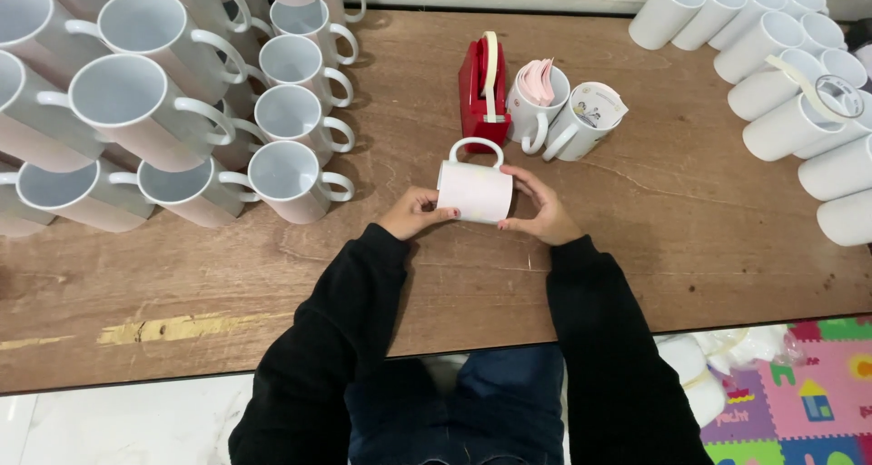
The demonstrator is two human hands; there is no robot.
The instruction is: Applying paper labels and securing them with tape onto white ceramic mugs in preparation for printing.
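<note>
Hands, left (pixel 416 214) and right (pixel 536 212), pinch a paper-wrapped mug (pixel 474 189) lying on the desk (pixel 690 238); tape dispenser (pixel 481 93) at twelve o'clock; wrap not yet taped.

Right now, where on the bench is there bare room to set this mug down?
Bare wood lies right of the right hand, up to the lying white mugs, and along the table's near edge left of the left hand. Crowded: the stacked mugs far left, and the red tape dispenser and two filled mugs behind the held mug.
</note>
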